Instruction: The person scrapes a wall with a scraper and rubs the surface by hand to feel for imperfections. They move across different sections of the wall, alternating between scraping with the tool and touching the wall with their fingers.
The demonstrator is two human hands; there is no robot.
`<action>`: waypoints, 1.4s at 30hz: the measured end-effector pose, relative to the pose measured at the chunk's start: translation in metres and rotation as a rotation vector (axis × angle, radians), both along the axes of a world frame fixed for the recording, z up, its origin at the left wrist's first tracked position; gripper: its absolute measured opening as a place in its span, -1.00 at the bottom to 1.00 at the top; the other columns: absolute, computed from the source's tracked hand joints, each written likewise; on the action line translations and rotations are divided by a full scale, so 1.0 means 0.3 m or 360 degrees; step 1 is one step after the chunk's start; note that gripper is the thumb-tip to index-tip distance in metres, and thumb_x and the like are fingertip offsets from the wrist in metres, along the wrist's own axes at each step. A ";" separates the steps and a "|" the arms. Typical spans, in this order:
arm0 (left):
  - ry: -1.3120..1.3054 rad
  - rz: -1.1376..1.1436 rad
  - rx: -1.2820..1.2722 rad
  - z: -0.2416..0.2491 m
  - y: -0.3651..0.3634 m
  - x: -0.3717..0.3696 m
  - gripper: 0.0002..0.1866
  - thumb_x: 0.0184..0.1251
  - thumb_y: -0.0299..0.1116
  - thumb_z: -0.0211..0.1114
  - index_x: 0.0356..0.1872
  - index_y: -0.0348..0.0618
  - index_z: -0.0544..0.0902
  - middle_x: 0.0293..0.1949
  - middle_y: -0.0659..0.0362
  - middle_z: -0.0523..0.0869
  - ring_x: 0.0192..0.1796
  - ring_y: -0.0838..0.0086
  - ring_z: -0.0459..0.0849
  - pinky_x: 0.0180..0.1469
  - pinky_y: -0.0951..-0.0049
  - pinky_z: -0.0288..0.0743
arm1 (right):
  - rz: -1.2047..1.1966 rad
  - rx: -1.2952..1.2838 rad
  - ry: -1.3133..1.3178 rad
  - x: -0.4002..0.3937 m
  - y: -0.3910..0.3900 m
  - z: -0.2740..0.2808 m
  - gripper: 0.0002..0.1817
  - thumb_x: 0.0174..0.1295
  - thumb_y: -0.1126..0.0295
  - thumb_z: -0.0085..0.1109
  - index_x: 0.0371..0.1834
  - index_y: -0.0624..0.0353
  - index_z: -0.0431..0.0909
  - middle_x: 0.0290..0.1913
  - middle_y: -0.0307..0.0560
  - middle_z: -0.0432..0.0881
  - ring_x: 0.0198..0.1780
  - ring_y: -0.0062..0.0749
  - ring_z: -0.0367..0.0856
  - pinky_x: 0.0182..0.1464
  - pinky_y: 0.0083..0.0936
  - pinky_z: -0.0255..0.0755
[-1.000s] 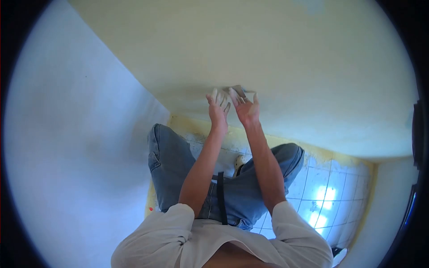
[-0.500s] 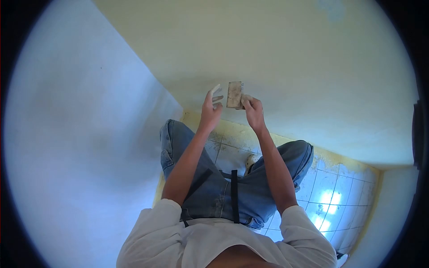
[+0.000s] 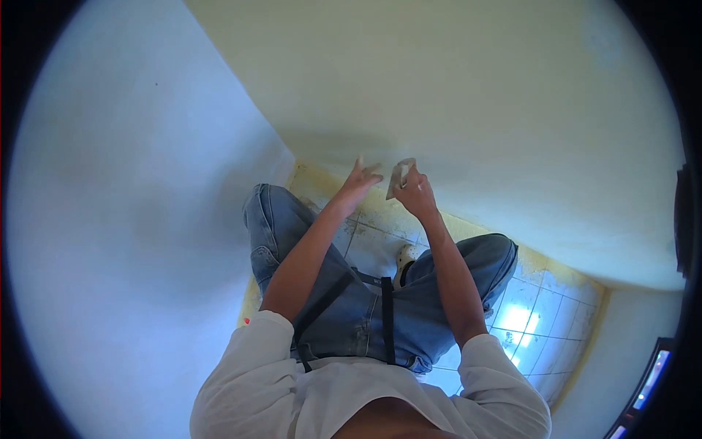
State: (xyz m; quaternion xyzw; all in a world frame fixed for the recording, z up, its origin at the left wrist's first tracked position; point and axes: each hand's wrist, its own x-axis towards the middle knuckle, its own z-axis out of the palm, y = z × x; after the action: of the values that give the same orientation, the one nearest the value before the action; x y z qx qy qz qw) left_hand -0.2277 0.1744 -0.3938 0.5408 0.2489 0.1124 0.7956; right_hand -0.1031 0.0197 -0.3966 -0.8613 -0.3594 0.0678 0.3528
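One thin greyish sheet (image 3: 394, 183): pinched in the fingers of the right hand (image 3: 417, 196), presumably against slipping. Left hand (image 3: 356, 184) left of sheet, fingers spread, empty.

The tiled floor (image 3: 542, 306) gleams with light. A small red spot (image 3: 247, 320) shows beside the bluish-white wall (image 3: 110, 219).

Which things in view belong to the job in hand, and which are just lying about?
Part of the job:
thin sheet, in the right hand
left hand, apparently empty
yellowish wall, probably

Just there:
small red object, lower left
tiled floor
light shoe, worn
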 end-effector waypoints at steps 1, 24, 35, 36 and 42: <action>0.0127 0.0033 0.0046 0.011 0.005 -0.002 -0.13 0.59 -0.22 0.44 0.78 -0.12 0.19 0.39 0.02 0.72 0.53 0.25 0.57 0.63 0.20 0.27 | -0.0003 -0.0045 0.0029 -0.005 0.000 0.004 -0.49 0.26 0.39 0.39 0.30 0.15 0.56 -0.19 0.27 0.83 -0.08 0.40 0.81 -0.06 0.23 0.69; 0.0520 -0.0085 0.0161 -0.105 0.146 -0.089 -0.29 0.52 0.13 0.47 0.35 -0.35 0.71 0.63 -0.30 0.44 0.60 -0.01 0.55 0.58 0.13 0.44 | 0.0163 -0.0257 0.0139 -0.038 0.088 0.005 -0.55 0.38 0.20 0.40 0.30 0.04 0.66 -0.19 0.14 0.88 -0.06 0.26 0.87 -0.01 0.12 0.72; 0.0450 0.0194 0.0459 -0.144 0.090 -0.058 -0.20 0.55 0.01 0.44 0.63 -0.25 0.46 0.47 -0.15 0.66 0.50 0.13 0.62 0.49 0.16 0.49 | 0.0181 -0.0185 0.0152 -0.069 0.052 0.065 -0.62 0.38 0.25 0.41 0.22 0.03 0.70 -0.22 0.06 0.90 -0.13 0.17 0.89 -0.02 0.05 0.72; 0.0436 0.0184 0.0474 -0.146 0.086 -0.057 -0.21 0.55 -0.02 0.46 0.63 -0.24 0.46 0.45 -0.14 0.68 0.48 0.13 0.65 0.47 0.17 0.51 | 0.0214 -0.0172 0.0161 -0.068 0.041 0.064 -0.64 0.38 0.25 0.40 0.20 0.04 0.69 -0.21 0.06 0.90 -0.13 0.16 0.89 -0.02 0.03 0.72; 0.0145 0.0103 0.1028 -0.137 0.078 -0.050 -0.63 0.52 -0.35 0.52 0.26 -0.23 0.75 0.10 0.03 0.89 0.12 0.31 0.85 0.15 0.26 0.68 | 0.0223 -0.0137 -0.0007 -0.074 0.004 0.077 -0.72 0.39 0.30 0.39 0.10 0.09 0.66 -0.15 0.08 0.89 -0.11 0.14 0.89 -0.04 0.00 0.71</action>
State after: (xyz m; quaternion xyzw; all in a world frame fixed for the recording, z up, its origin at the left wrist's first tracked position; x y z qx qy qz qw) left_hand -0.2425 0.1979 -0.4349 0.7615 0.2529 0.1865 0.5669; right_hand -0.1253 0.0210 -0.3733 -0.8485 -0.4162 0.1059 0.3091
